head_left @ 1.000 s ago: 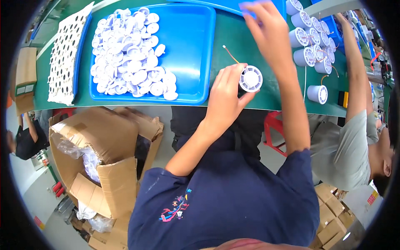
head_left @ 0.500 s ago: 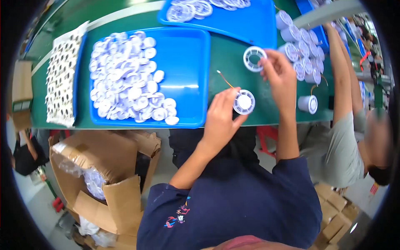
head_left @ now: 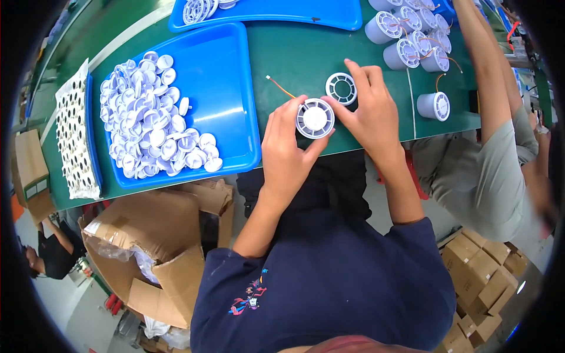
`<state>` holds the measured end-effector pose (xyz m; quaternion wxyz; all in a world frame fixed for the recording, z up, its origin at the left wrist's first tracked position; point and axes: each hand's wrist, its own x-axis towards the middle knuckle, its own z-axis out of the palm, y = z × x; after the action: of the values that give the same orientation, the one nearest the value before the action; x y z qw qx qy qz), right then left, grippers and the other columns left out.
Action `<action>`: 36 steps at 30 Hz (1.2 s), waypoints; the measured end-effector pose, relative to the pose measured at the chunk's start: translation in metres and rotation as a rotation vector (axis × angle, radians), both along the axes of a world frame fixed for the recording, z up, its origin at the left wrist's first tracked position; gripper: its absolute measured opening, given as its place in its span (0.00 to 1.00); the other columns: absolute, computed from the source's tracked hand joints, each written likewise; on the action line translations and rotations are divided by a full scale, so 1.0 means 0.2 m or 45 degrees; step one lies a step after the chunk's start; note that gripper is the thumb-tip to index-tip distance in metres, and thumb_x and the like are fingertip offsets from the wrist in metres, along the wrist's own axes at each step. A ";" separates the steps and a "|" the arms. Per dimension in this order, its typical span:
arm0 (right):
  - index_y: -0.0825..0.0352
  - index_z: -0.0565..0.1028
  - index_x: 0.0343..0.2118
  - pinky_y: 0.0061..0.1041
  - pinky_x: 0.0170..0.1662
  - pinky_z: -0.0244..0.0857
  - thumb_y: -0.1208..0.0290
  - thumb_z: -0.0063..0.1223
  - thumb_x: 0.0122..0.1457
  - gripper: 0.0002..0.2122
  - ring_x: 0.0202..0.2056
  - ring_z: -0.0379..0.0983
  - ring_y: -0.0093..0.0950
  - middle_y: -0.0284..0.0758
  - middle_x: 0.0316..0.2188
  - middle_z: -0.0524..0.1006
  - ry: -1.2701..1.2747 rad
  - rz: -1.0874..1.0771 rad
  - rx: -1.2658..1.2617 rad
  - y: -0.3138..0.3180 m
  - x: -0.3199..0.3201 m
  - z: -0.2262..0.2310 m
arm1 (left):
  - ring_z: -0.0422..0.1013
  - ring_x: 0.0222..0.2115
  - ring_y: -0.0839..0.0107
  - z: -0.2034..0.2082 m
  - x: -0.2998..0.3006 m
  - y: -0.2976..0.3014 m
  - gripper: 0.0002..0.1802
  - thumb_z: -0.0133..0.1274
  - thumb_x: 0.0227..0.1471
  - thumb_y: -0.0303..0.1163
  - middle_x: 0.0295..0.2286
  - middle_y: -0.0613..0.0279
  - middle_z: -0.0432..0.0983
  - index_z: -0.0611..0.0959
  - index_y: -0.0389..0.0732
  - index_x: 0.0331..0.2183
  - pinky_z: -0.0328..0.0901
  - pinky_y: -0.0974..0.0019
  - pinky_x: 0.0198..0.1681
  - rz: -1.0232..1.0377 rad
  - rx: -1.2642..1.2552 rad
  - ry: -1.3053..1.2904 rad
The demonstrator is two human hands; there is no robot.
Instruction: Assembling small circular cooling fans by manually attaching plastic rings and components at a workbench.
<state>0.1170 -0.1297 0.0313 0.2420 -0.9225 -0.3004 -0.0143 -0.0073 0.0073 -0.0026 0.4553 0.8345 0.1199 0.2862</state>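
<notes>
In my head view I see the left hand (head_left: 285, 153) gripping a white cup (head_left: 315, 119) near the worktop's (head_left: 294, 59) front edge, the right hand (head_left: 375, 115) pinching a ring (head_left: 331, 89) just beside it, a blue tray (head_left: 226, 70) of caps (head_left: 153, 123) along that edge leftward, and other cups (head_left: 406, 54) to the right.

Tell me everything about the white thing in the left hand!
This white thing looks like plastic. Its round, wheel-like face, slotted around a pale middle, points at the camera. A wire with a little plug seems to run from it. The left hand grips it over the green table; whether the right hand touches it is unclear.
</notes>
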 end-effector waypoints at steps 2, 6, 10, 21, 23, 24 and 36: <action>0.67 0.75 0.61 0.42 0.51 0.72 0.66 0.73 0.55 0.31 0.50 0.76 0.46 0.42 0.54 0.76 -0.046 0.097 0.041 -0.02 0.00 0.02 | 0.78 0.49 0.49 -0.01 -0.01 0.00 0.39 0.77 0.44 0.30 0.50 0.48 0.81 0.78 0.35 0.57 0.73 0.53 0.52 0.009 -0.011 0.002; 0.69 0.78 0.56 0.41 0.51 0.72 0.68 0.74 0.53 0.27 0.49 0.75 0.43 0.43 0.52 0.77 -0.111 0.239 0.167 -0.11 0.05 -0.05 | 0.75 0.53 0.48 0.04 -0.02 -0.02 0.42 0.75 0.46 0.29 0.52 0.46 0.77 0.74 0.35 0.61 0.69 0.53 0.57 -0.066 -0.063 -0.005; 0.71 0.78 0.55 0.37 0.46 0.72 0.72 0.76 0.50 0.28 0.45 0.76 0.40 0.44 0.48 0.76 0.089 0.029 0.431 -0.07 -0.10 0.17 | 0.73 0.51 0.42 0.00 -0.03 -0.03 0.41 0.73 0.46 0.26 0.51 0.43 0.76 0.73 0.34 0.60 0.70 0.48 0.54 -0.040 -0.072 0.019; 0.74 0.77 0.51 0.39 0.46 0.73 0.70 0.77 0.49 0.27 0.44 0.76 0.44 0.45 0.46 0.73 0.061 0.103 0.446 0.11 -0.28 0.08 | 0.75 0.47 0.44 -0.04 0.00 -0.04 0.39 0.74 0.43 0.27 0.48 0.45 0.78 0.76 0.33 0.56 0.72 0.48 0.50 0.037 -0.008 -0.078; 0.73 0.77 0.51 0.38 0.45 0.73 0.71 0.77 0.49 0.27 0.43 0.77 0.44 0.45 0.46 0.72 0.047 0.150 0.477 0.10 -0.28 0.07 | 0.75 0.49 0.43 -0.03 -0.01 -0.05 0.39 0.75 0.45 0.30 0.49 0.45 0.78 0.76 0.34 0.57 0.72 0.48 0.50 0.059 -0.022 -0.083; 0.73 0.77 0.51 0.38 0.45 0.73 0.71 0.77 0.49 0.27 0.43 0.77 0.44 0.45 0.46 0.72 0.049 0.149 0.477 0.10 -0.29 0.07 | 0.75 0.49 0.43 -0.02 -0.01 -0.06 0.39 0.75 0.45 0.30 0.49 0.45 0.78 0.76 0.34 0.57 0.72 0.48 0.50 0.058 -0.022 -0.080; 0.70 0.73 0.59 0.38 0.48 0.74 0.74 0.68 0.56 0.27 0.44 0.80 0.45 0.49 0.47 0.79 0.461 0.052 0.558 0.05 -0.30 0.12 | 0.79 0.45 0.40 0.04 0.04 -0.11 0.36 0.72 0.50 0.31 0.48 0.40 0.78 0.75 0.33 0.58 0.75 0.48 0.44 0.100 0.004 -0.085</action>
<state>0.0571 -0.1195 0.0553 0.4857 -0.8294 -0.2606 0.0907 0.0002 -0.0153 0.0048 0.4462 0.8198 0.1370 0.3317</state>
